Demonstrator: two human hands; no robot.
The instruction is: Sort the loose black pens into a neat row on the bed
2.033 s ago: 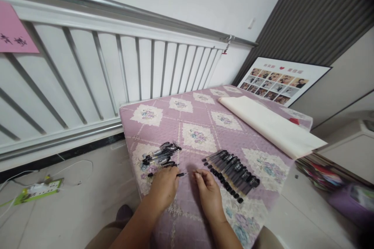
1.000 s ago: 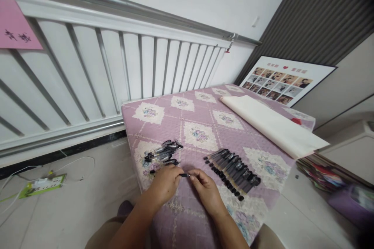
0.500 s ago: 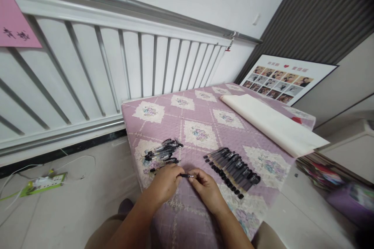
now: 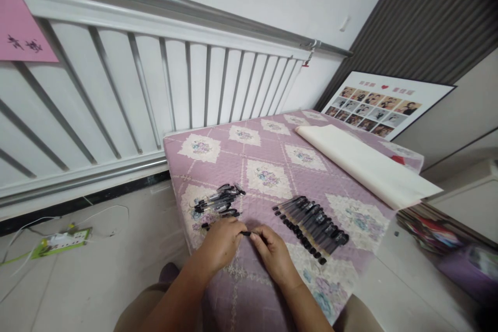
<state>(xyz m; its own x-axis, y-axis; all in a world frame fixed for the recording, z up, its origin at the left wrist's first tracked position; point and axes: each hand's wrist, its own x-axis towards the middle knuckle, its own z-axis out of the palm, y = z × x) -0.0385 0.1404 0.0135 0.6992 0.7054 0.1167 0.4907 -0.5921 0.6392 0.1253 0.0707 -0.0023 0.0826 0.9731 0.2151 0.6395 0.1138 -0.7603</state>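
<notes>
A dark pen (image 4: 246,233) lies crosswise between my two hands, just above the near part of the cloth. My left hand (image 4: 222,245) is closed around its left part, which is mostly hidden by the fingers. At the pen's right end, the thumb and fingers of my right hand (image 4: 274,255) pinch together. Whether a small part sits inside that pinch is too small to tell. Beyond my left hand is a loose pile of black pens (image 4: 220,199). A neat row of dark, clear-barrelled pens (image 4: 315,223) lies to the right of my right hand.
The purple floral cloth (image 4: 268,148) covers the surface under the pens. A large cream sheet (image 4: 361,163) lies at the right, with a photo board (image 4: 383,104) behind it. A white radiator (image 4: 196,85) runs along the left. On the floor is a green-edged power strip (image 4: 62,242) with cables.
My right fingertips have closed over the pen's right end, so the silvery tip seen before is now covered. My left hand keeps its grip. The view has shifted slightly.
</notes>
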